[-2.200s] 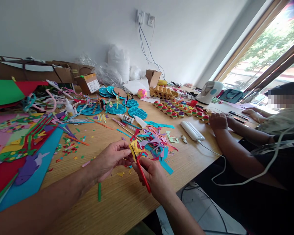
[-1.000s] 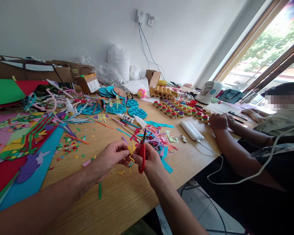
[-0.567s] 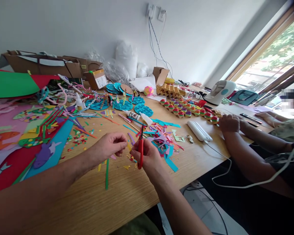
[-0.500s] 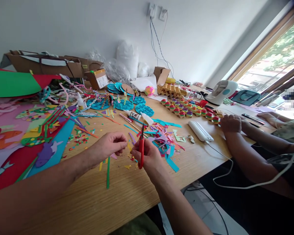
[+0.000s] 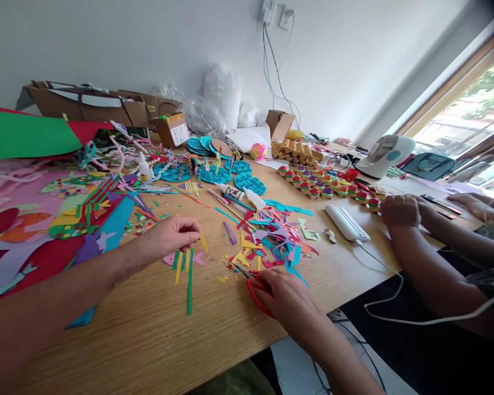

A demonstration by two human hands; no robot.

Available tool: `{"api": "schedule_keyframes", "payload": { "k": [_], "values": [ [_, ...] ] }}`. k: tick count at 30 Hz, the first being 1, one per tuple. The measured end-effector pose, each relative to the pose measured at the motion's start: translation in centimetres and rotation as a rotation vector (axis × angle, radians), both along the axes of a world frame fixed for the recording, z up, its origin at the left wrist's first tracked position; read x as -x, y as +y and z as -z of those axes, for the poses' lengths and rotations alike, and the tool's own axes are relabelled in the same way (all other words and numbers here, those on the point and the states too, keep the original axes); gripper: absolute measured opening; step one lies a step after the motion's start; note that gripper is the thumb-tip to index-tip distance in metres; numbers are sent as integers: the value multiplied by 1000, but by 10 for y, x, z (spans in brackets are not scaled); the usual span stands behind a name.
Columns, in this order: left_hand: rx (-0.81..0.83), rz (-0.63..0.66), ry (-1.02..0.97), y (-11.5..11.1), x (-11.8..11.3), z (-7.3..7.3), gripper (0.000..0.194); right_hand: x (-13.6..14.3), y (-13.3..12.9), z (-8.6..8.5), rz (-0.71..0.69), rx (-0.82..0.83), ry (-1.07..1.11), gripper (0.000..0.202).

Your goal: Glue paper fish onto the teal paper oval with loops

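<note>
My left hand (image 5: 177, 236) is closed in a pinch on a small yellow paper strip (image 5: 204, 242) that points down from the fingertips. Just below it lies a pink paper fish (image 5: 197, 258) with yellow and green strips across its body; one long green strip (image 5: 190, 291) reaches toward the table's front. My right hand (image 5: 286, 291) is low at the tabletop, its fingers around the red handles of the scissors (image 5: 256, 288). The blades point left toward yellow paper scraps (image 5: 241, 258). The palm hides part of the handles.
Colourful paper scraps (image 5: 280, 236) and glue bottles (image 5: 253, 198) lie beyond my hands. Blue discs (image 5: 214, 174) and painted egg-carton pieces (image 5: 313, 184) stand farther back. A white power bank (image 5: 346, 222) with a cable lies at right, near another person's hand (image 5: 401, 211).
My right hand has moved down and right, bringing the scissors from upright in the air to the tabletop. My left hand has moved slightly left, and the yellow strip now shows clearly.
</note>
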State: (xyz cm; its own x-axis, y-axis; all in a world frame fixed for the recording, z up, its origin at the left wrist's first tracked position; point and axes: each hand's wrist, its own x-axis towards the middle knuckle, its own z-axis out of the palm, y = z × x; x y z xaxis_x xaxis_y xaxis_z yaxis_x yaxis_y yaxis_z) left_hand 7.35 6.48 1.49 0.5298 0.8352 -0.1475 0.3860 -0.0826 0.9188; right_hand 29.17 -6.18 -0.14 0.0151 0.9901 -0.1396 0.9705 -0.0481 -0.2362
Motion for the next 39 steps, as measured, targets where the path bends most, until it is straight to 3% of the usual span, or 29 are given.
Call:
{"api": "schedule_keyframes", "payload": {
  "k": [4, 8, 11, 14, 16, 21, 31, 34, 39],
  "values": [
    [-35, 23, 85, 3, 1, 4, 18, -10, -2, -1, 52, 43, -92, 8],
    [-28, 51, 96, 4, 2, 5, 19, -14, -2, -7, 9, 9, -85, 6],
    [135, 84, 89, 1, 3, 6, 21, -4, 2, -6, -102, -228, 18, 13],
    [282, 146, 27, -1, 4, 5, 23, 16, 12, 2, -296, -503, 109, 15],
    [314, 167, -2, -3, 5, 4, 23, 30, 20, 8, -407, -579, 98, 14],
    [334, 165, 5, -3, 7, 4, 21, 49, 39, 17, -540, -610, -4, 16],
    [332, 186, -60, -4, 9, 9, 21, 58, 47, 16, -576, -619, -36, 24],
    [201, 123, 8, -2, 17, 12, 21, 58, 49, 21, -501, -610, 54, 22],
    [-378, 9, 227, -4, 43, 21, 13, 60, 45, 20, -360, -468, 234, 21]
  ]
}}
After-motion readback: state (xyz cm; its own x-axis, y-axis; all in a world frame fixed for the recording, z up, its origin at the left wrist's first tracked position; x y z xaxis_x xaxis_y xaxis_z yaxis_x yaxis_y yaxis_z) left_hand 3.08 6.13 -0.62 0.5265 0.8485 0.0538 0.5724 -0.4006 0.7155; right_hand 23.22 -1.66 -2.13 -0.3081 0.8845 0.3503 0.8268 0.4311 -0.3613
